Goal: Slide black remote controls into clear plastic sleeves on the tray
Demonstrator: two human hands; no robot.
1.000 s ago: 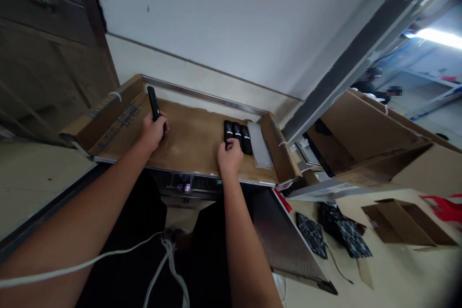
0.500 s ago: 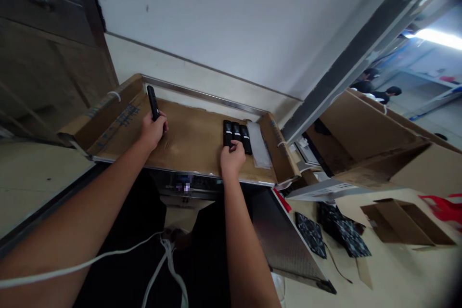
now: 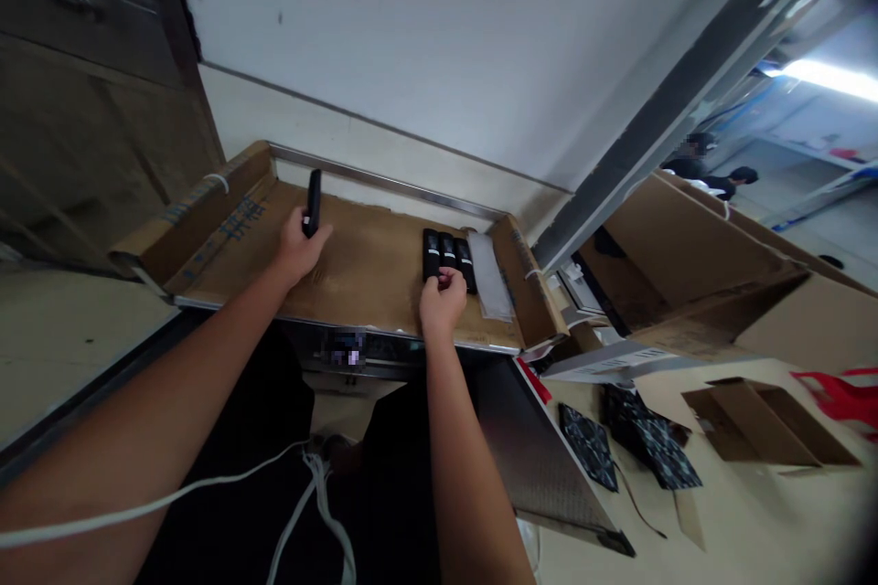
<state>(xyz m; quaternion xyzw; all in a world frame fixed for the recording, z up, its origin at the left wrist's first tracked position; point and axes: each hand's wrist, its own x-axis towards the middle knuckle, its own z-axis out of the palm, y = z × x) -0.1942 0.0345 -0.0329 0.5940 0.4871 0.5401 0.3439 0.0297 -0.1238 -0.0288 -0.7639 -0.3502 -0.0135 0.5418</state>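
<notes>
My left hand (image 3: 300,247) grips a slim black remote control (image 3: 314,201) by its lower end and holds it up over the left part of a cardboard-lined tray (image 3: 363,265). A white label shows near its lower end. At the tray's right side, three black remote controls (image 3: 448,254) lie side by side, each with a small white label. My right hand (image 3: 443,300) has its fingers curled in a pinch on the near ends of this row; the fingertips hide part of them. A translucent plastic sleeve (image 3: 489,279) lies right of the row.
Cardboard walls (image 3: 531,279) edge the tray, with a white wall (image 3: 412,46) behind. To the right stand a large open carton (image 3: 713,265), a smaller carton (image 3: 768,425) and dark patterned bags (image 3: 590,443) on the floor. White cables (image 3: 326,503) hang near my legs. People (image 3: 706,169) are far right.
My left hand has shifted slightly right and turned the remote control, which now stands more upright with its narrow side showing. My right hand stays at the row, almost unmoved.
</notes>
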